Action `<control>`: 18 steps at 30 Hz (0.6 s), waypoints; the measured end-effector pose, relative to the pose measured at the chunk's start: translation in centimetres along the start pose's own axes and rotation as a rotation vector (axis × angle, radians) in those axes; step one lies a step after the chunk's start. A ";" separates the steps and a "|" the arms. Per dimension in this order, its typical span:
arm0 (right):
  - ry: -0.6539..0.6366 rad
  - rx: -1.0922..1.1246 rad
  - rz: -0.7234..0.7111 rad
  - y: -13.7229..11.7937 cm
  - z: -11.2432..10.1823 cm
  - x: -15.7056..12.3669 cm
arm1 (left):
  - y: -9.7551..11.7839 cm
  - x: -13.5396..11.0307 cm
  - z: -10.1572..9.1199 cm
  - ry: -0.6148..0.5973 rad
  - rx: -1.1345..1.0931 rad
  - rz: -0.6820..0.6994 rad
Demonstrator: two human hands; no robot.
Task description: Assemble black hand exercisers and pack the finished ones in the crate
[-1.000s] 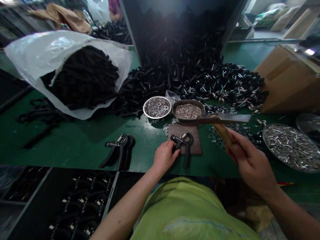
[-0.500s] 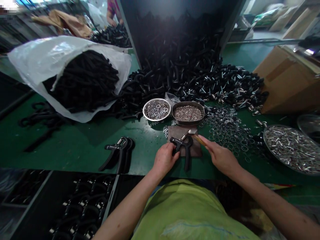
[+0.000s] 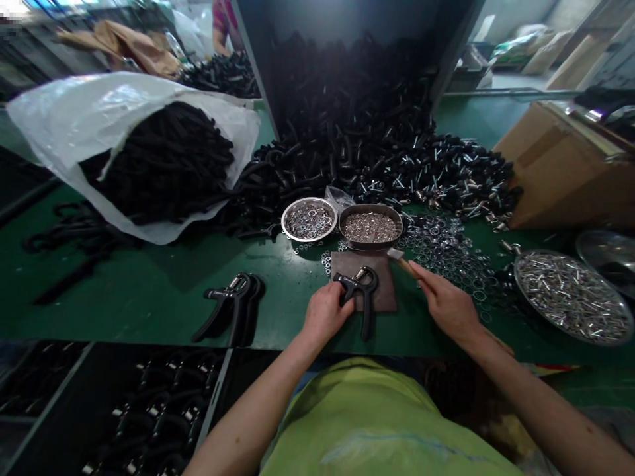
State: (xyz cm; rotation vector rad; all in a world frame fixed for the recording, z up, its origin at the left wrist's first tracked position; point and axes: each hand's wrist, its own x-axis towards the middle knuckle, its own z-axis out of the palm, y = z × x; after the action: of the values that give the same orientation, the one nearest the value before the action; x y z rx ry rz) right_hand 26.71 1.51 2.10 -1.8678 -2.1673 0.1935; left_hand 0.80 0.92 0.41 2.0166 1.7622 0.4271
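My left hand [image 3: 325,309] is closed around one handle of a black hand grip strengthener [image 3: 367,291] with a metal spring. The strengthener lies partly over a flat brown plate [image 3: 386,291] on the green table. In my right hand [image 3: 449,305] is a hammer [image 3: 397,255], gripped by its wooden handle; its metal head is just off the plate's upper right corner, apart from the strengthener. Left of my left hand, finished-looking strengtheners [image 3: 241,297] stand together near the table's front edge. Small nuts or washers [image 3: 326,263] lie along the plate's left side.
Behind the plate stand a round dish of rings [image 3: 282,223] and an oval tin of small metal parts [image 3: 372,227]. Black handles [image 3: 342,152] are heaped beyond. A white bag [image 3: 54,112] is left, a cardboard box [image 3: 560,178] and a bowl of pins [image 3: 570,297] right. Another person's arm [image 3: 219,33] shows behind.
The hammer head has moved right, away from the strengthener's spring to the plate's edge. My left hand still holds the strengthener in place. The whole view has shifted slightly.
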 end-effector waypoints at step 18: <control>-0.005 0.175 -0.229 -5.5 5.4 5.6 | -1.8 -3.7 -0.4 0.090 -0.060 -0.133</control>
State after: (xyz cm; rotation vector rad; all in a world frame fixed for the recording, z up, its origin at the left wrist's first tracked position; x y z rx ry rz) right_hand 19.23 6.55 -0.90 -1.5145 -2.2653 0.3283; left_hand -1.51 -2.50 -0.01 1.8522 1.9010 0.5295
